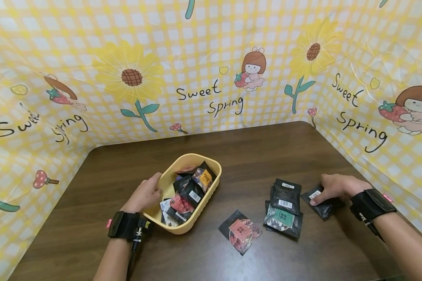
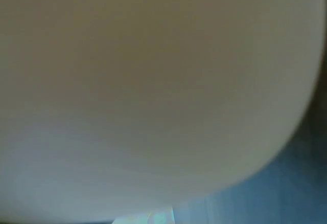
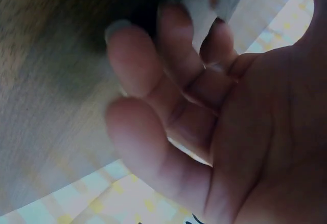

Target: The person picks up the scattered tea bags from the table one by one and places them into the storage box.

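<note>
My left hand point(image 1: 145, 194) grips the left rim of a yellow plastic basket point(image 1: 215, 189), which stands tilted across the table and holds several dark sachets. The left wrist view is filled by a blurred pale curved surface. At the right, my right hand point(image 1: 339, 188) pinches a black sachet point(image 1: 321, 207) with a white barcode label, low over the table. Its thumb lies on top; in the right wrist view the right hand point(image 3: 204, 101) has curled fingers, with a blurred dark shape at their tips.
Left of the right hand lies a small pile of sachets point(image 1: 285, 199), barcode sides up above a green-labelled one point(image 1: 283, 222). A single red-labelled sachet point(image 1: 240, 232) lies between pile and basket. Yellow checked cloth point(image 1: 204, 58) walls in the brown table point(image 1: 260, 148) at back and sides.
</note>
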The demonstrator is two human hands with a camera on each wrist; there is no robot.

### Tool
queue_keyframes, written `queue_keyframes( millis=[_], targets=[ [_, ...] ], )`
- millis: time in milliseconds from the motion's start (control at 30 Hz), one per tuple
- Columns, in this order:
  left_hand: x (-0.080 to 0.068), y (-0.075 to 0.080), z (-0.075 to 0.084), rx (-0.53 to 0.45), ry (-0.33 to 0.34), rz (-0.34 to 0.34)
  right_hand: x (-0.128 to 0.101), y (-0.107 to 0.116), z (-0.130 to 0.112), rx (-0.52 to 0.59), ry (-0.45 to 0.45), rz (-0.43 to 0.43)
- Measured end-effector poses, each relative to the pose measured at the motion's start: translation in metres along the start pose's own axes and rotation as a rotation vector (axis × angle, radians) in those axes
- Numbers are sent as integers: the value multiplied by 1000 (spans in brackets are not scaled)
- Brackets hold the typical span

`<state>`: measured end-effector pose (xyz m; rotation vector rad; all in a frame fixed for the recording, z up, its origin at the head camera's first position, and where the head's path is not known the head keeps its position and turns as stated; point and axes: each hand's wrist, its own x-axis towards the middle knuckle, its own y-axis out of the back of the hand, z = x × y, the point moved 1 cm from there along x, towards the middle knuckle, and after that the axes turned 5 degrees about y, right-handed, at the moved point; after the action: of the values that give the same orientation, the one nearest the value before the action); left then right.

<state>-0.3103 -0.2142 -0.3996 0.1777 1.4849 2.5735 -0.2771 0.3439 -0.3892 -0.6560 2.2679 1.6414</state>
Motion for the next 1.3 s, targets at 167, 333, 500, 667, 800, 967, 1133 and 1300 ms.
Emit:
queue_keyframes(
  millis=[167,333,500,667,800,967,1133,1300],
  targets=[
    [0,0,-2,1,8,0,1,2,2,50,26,38],
    [0,1,-2,4,9,2,5,4,6,88,131,44],
    [0,1,-2,0,24,4,10,10,10,186,180,20],
    [0,-1,-2,-9,36,-10,18,21,10,247,201,40],
    [0,-1,-2,-12,55,-26,26,35,2,253,214,74],
    [0,0,-2,-9,59,-31,38,53,-21,254,240,116],
    [-1,1,-2,0,31,-8,54,64,-61,253,307,119],
    [-2,1,-2,-1,34,-1,72,66,-106,273,365,106]
  ],
)
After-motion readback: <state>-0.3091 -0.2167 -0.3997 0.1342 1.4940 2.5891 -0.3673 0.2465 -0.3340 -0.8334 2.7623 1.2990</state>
